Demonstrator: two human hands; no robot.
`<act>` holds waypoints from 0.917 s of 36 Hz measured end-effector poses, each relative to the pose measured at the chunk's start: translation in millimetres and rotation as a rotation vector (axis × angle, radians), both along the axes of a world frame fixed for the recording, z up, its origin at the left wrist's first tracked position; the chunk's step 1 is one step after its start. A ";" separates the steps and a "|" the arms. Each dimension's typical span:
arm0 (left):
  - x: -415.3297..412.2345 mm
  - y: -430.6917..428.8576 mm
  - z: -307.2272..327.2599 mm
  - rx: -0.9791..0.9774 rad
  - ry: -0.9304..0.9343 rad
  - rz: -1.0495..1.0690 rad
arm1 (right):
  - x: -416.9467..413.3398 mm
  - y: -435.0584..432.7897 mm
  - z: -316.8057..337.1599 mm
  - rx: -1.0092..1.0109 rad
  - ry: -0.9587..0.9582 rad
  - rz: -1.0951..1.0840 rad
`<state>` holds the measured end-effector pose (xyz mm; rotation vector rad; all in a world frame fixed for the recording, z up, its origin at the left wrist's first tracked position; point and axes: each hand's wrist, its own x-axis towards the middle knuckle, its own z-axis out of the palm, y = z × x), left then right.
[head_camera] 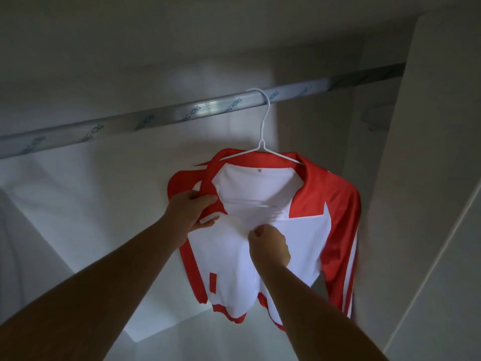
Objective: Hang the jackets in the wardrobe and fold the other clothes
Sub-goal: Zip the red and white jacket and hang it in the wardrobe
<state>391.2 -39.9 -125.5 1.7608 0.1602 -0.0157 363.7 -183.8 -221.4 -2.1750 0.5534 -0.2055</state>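
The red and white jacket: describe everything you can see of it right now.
The jacket is white in front, with red collar, shoulders and sleeves, white stripes down one sleeve and red trim at the hem; the fabric looks thin and smooth. It hangs on a white wire hanger hooked over the wardrobe rail, open at the neck. The left hand grips one collar edge; the right hand pinches the front near the middle.

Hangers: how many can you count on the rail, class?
1. The white hanger hooks over the rail, right of centre, carrying the jacket. The rail's left end leaves the view, so more may be hidden.
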 end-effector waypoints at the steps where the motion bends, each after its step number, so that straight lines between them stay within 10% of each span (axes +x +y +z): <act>1: -1.1 1.8 0.1 -0.001 -0.004 -0.002 | 0.2 1.0 0.1 0.009 -0.004 0.002; 26: -25.4 7.3 -13.4 0.043 -0.173 -0.106 | -7.9 -9.7 4.2 0.775 0.242 0.089; 33: -41.8 2.6 -123.2 0.894 -0.154 -0.317 | -21.6 -31.6 28.6 0.569 0.173 0.349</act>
